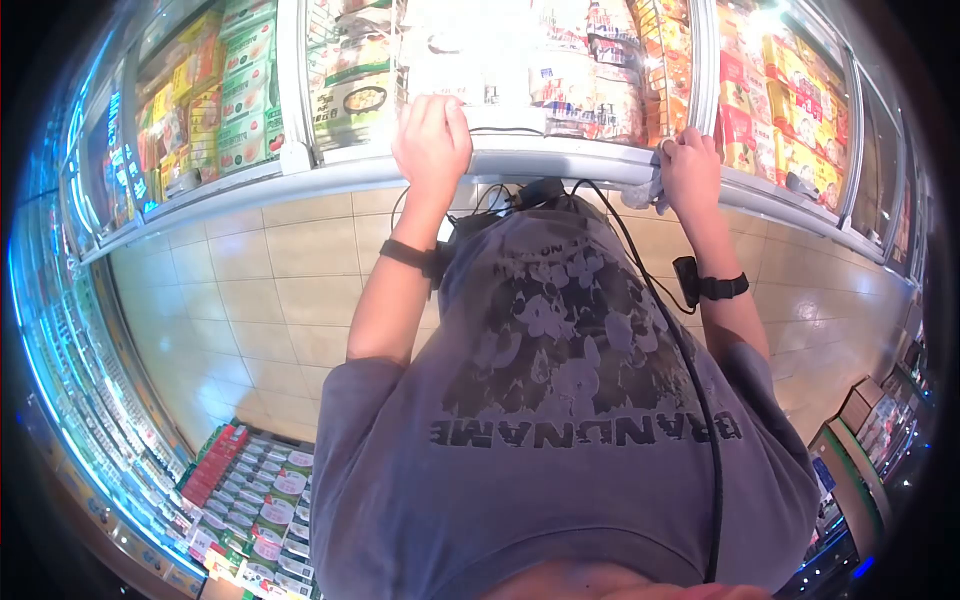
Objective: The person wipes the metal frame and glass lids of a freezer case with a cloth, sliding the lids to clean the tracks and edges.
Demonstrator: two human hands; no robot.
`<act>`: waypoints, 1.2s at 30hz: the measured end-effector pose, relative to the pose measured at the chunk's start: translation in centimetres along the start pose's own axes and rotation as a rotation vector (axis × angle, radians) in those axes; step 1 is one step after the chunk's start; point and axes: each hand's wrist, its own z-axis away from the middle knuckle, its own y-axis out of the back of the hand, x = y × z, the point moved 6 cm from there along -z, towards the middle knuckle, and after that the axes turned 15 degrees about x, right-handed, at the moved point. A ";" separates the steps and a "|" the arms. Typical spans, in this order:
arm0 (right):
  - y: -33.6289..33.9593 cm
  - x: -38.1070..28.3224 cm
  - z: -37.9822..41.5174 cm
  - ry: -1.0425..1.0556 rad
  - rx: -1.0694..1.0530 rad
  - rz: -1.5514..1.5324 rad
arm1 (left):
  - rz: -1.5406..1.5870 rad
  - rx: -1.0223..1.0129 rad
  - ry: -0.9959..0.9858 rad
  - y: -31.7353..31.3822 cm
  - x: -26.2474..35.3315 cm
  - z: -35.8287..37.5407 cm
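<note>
My left hand is over the front edge of a chest freezer, its fingers curled beside the handle strip of a glass lid. What they hold, if anything, is hidden. Further right, my right hand is closed at the freezer's front rim. Beneath its fingers hangs a crumpled greyish piece, perhaps thin plastic; whether the hand grips it or the rim cannot be made out. Under the glass lie packets of frozen food, partly washed out by glare. Each forearm wears a black strap.
Green packs fill the freezer's left section, red and yellow packs its right. A black cable runs down my grey shirt. Lit shelves line the left, with stacked cartons behind me on the tiled floor.
</note>
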 end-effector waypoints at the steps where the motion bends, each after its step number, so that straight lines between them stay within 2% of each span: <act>1: -0.4 -0.3 -0.2 0.000 0.008 0.002 | -0.006 -0.007 0.009 -0.1 0.0 0.0; 3: -1.1 -2.6 -0.6 0.021 0.001 -0.285 | 0.002 -0.004 0.002 -0.1 -0.2 0.1; 5: -1.1 -6.1 -1.5 0.044 -0.019 -0.325 | 0.017 -0.003 -0.009 0.0 -0.5 0.2; 7: -2.2 -9.3 -2.0 0.082 0.009 -0.542 | 0.042 0.008 0.005 -0.1 -0.3 0.0; 10: -0.6 -9.0 -2.1 0.108 -0.001 -0.403 | 0.039 -0.008 -0.002 0.1 -0.2 0.0; 13: 0.4 -4.6 -1.2 0.098 0.023 -0.208 | 0.010 0.010 -0.002 -0.1 -0.2 -0.1; 15: 0.1 -0.3 -1.0 -0.047 -0.172 -0.034 | -0.007 0.006 0.019 -0.1 -0.3 0.1; 17: -0.9 4.8 -1.3 -0.261 -0.301 -0.283 | -0.001 0.022 0.022 -0.3 -0.4 0.1; 19: -0.6 8.7 -2.8 -0.304 -0.150 -0.513 | 0.006 0.031 0.016 -0.3 -0.4 0.2; 21: 2.3 10.4 -6.0 -0.377 0.013 -0.592 | -0.002 0.028 0.018 -0.3 -0.4 0.1; 23: 7.0 10.5 -9.3 -0.384 0.275 -0.618 | -0.016 -0.009 0.018 -0.1 0.1 0.0; 25: 8.9 13.4 -10.9 -0.523 0.420 -0.626 | -0.026 -0.014 0.022 -0.2 -0.1 0.0; 27: 13.3 10.7 -12.6 -0.293 0.715 -0.707 | -0.019 -0.004 0.006 -0.2 -0.1 0.0; 28: 13.5 11.1 -12.9 -0.319 0.780 -0.772 | -0.011 0.010 -0.003 -0.2 -0.1 0.0; 31: 12.0 11.7 -13.0 -0.233 0.658 -0.724 | 0.018 0.022 0.018 -0.4 -0.4 0.2; 32: 9.9 12.8 -12.7 -0.313 0.439 -0.602 | 0.017 0.021 0.019 -0.4 -0.5 0.2; 33: 9.2 13.0 -12.0 -0.310 0.436 -0.602 | 0.018 0.024 0.008 -0.4 -0.4 0.2; 35: 5.3 10.7 -10.5 -0.042 0.027 -0.565 | 0.010 0.031 0.008 -0.2 -0.4 0.1; 36: 3.8 10.3 -8.9 0.019 -0.030 -0.402 | 0.008 0.030 0.001 -0.2 -0.3 0.0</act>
